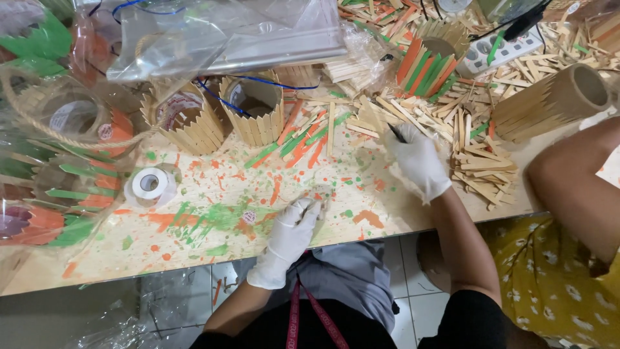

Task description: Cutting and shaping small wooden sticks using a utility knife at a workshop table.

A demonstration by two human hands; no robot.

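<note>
The gloved left hand (294, 226) presses a small flat piece (321, 192) against the paint-spattered bench (213, 194) near its front edge, steadying it. The gloved right hand (418, 161), fingers curled, pinches a dark tool (395, 132) beside loose wooden sticks (481, 168).

The left hand (294, 226) is motion-blurred; the right hand (416, 161) hides most of its dark tool (396, 133).
</note>
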